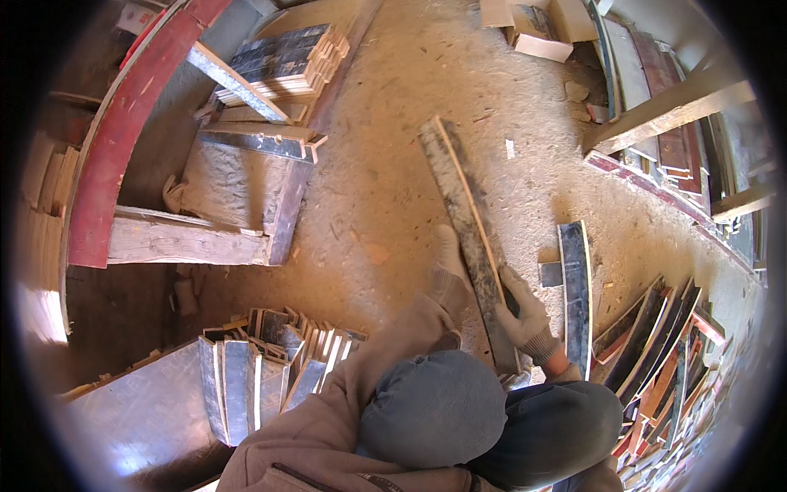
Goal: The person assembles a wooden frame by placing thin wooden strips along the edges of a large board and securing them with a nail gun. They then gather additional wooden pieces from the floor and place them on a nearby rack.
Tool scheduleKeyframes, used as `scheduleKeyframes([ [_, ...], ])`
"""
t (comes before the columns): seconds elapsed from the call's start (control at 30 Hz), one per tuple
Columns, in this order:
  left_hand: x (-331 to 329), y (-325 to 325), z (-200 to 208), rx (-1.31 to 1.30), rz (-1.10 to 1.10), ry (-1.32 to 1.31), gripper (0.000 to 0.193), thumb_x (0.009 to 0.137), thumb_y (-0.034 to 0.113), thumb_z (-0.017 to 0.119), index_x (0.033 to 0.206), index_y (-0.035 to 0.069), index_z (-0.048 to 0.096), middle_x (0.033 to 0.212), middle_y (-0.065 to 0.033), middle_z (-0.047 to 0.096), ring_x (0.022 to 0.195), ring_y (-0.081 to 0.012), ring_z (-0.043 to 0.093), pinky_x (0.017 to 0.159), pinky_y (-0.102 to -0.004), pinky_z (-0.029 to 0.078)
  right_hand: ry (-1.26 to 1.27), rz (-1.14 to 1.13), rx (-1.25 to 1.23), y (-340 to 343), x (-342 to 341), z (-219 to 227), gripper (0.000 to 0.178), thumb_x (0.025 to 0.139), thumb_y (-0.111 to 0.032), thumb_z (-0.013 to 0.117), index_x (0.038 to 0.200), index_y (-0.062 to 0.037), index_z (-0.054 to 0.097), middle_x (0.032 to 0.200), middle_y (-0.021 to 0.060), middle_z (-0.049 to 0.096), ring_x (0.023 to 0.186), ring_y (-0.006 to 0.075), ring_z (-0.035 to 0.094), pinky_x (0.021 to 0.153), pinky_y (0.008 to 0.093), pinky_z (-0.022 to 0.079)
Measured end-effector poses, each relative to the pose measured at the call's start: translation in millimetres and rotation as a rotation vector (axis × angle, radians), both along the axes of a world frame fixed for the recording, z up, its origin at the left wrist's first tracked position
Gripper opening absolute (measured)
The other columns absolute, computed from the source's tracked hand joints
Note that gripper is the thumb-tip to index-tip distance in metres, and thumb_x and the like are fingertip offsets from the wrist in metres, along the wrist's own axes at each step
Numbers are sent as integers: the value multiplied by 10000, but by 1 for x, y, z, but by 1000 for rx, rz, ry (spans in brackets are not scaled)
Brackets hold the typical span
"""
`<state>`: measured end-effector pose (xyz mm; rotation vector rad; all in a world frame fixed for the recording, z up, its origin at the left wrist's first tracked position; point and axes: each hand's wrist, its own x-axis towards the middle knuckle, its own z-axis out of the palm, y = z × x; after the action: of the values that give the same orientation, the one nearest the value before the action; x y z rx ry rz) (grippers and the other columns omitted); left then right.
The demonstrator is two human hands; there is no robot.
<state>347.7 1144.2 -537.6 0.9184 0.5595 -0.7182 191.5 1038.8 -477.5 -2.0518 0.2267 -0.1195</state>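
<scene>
bracing the long board aslant before our knees, we pinch its right edge with our right hand, likely for balance, while our left hand meets its left edge, its grip too hidden to tell.

Scuffed wooden plank, rough floor, cloth gloves
</scene>
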Motion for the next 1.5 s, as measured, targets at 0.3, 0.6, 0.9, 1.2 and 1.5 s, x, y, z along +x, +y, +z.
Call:
scheduleKeyframes([
  [0.3, 37, 38, 36, 421, 83, -537, 535, 883, 308, 842, 1234, -49, 653, 1082, -147, 711, 930, -239, 689, 787, -371, 568, 53, 48, -19, -11, 7, 11, 678, 891, -130, 714, 1519, 7, 496, 1557, 260, 480, 1389, 364, 547, 1120, 412, 473],
  [0.6, 327, 251, 125, -7, 366, -657, 260, 976, 347, 617, 942, 90, 614, 849, -66, 667, 694, -240, 624, 656, -365, 545, 277, -337, 72, -67, -118, -27, 666, 907, -272, 750, 1485, -26, 531, 1437, 185, 603, 1259, 321, 635, 1048, 425, 514],
  [0.9, 445, 269, 122, 1456, -469, -962, 501, 1032, 491, 549, 1200, 28, 646, 1087, -156, 700, 984, -317, 667, 879, -469, 555, 320, -436, -395, -45, -182, -31, 554, 875, -225, 782, 1378, -63, 614, 1378, 220, 625, 1297, 409, 589, 1113, 489, 453],
  [1.2, 324, 134, 122, 889, -407, -1286, 525, 1031, 499, 562, 1234, 20, 628, 1135, -165, 684, 1033, -322, 652, 912, -468, 541, 811, -734, -801, -64, -194, -102, 869, 804, -436, 840, 1470, 3, 496, 1409, 250, 551, 1312, 422, 542, 1095, 489, 459],
  [1.5, -19, -47, 40, -58, -1041, -283, 551, 1029, 507, 575, 1268, 11, 610, 1183, -174, 668, 1083, -326, 636, 946, -467, 526, 669, -766, -443, -53, -127, -50, 598, 703, -410, 858, 1102, -2, 681, 1062, 243, 673, 1015, 385, 690, 861, 478, 577],
])
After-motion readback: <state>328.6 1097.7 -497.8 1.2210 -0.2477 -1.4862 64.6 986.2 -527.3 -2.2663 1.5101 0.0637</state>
